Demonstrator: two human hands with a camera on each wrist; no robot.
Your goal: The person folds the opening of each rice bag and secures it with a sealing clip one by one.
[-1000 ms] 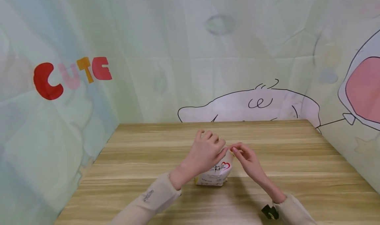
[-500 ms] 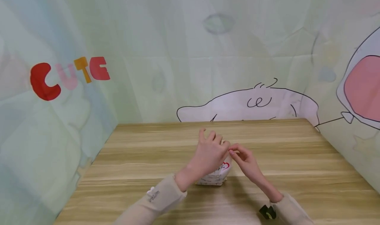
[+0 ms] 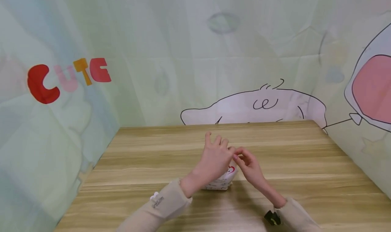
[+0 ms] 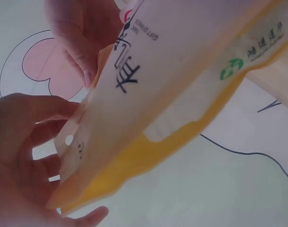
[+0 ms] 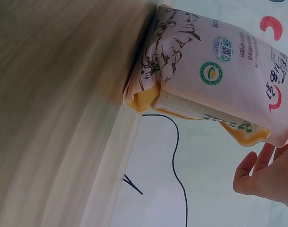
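Left hand [image 3: 215, 159] and right hand [image 3: 253, 169] pinch the top of an upright, printed white-and-yellow flexible bag [image 5: 207, 61], outer left fingers spread; it stands below the fingers on the wood-grain tabletop [image 3: 146, 160].

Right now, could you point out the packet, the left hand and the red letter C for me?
Packet [image 5: 219, 64], right wrist view: on its printed face.
Left hand [image 3: 214, 159], head view: back of the hand.
Red letter C [image 3: 36, 84], head view: left side of its curve.

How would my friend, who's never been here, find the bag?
Start at the wooden table. Around its middle stands a pale bag, left hand and right hand at its top. Unlike them, it has yellow sides and a red heart outline.
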